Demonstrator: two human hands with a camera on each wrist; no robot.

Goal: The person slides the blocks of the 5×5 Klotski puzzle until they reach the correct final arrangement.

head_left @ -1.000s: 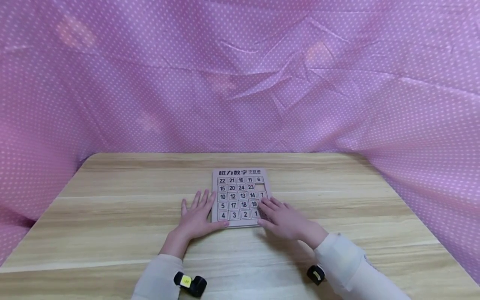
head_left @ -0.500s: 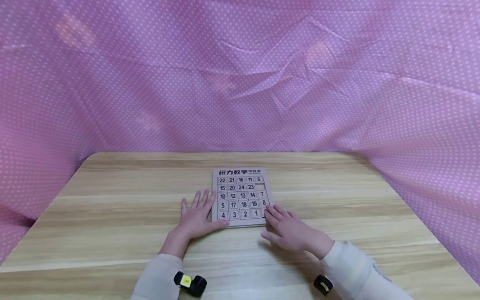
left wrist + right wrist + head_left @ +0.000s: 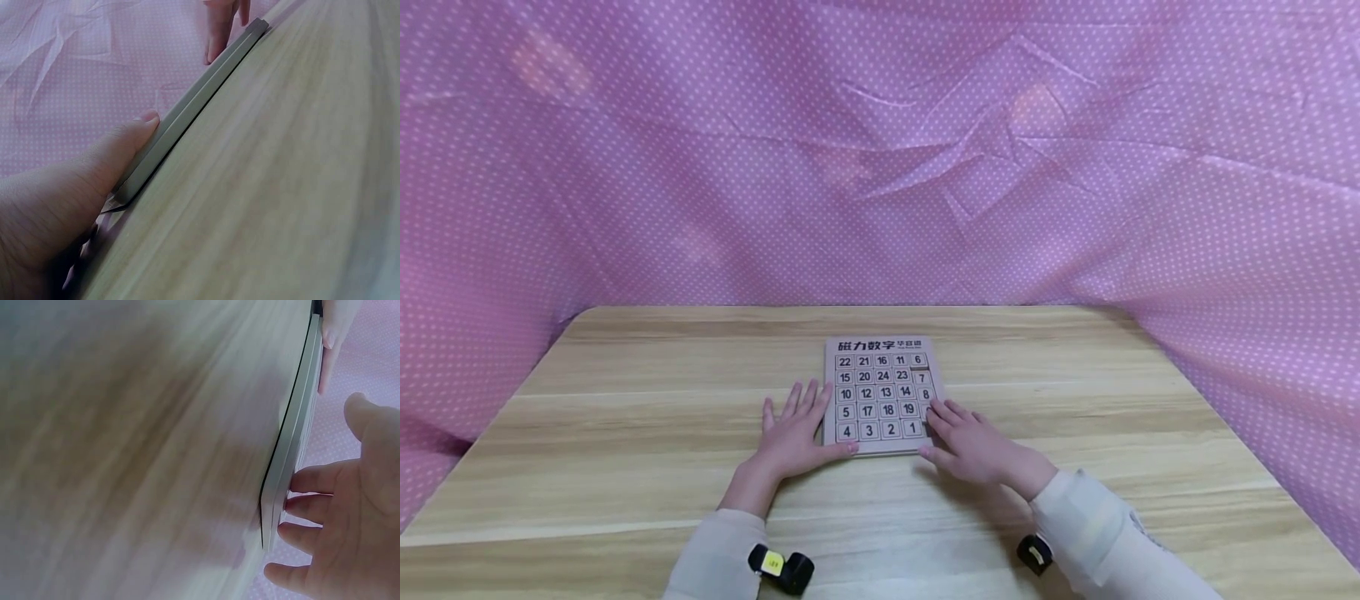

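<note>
A flat sliding number puzzle (image 3: pixel 874 446) lies on the table, with square number tiles set in rows under a printed heading. My left hand (image 3: pixel 792 440) rests at its left side, fingers spread, thumb on the near left corner of the frame. My right hand (image 3: pixel 973 444) has its extended fingertips on the right-hand column, just below the 8 tile (image 3: pixel 926 394). Above that sits the 7 tile (image 3: pixel 921 378), with a narrow dark gap between it and the 6 tile (image 3: pixel 917 360). The lower right cells are partly hidden by the right fingers. In the right wrist view, the fingers (image 3: pixel 309 509) reach over the frame's edge.
The wood-grain table (image 3: pixel 625 475) extends around the puzzle on all sides. A pink dotted cloth (image 3: pixel 880 167) hangs behind and at both sides of it. Each sleeve has a black wrist camera at its cuff, the left one (image 3: pixel 781 568) bearing a yellow label.
My right hand drew back toward the near right corner, then moved up again. The 7 and 8 tiles have slid away from me, into the space under the 6. My left hand stays put.
</note>
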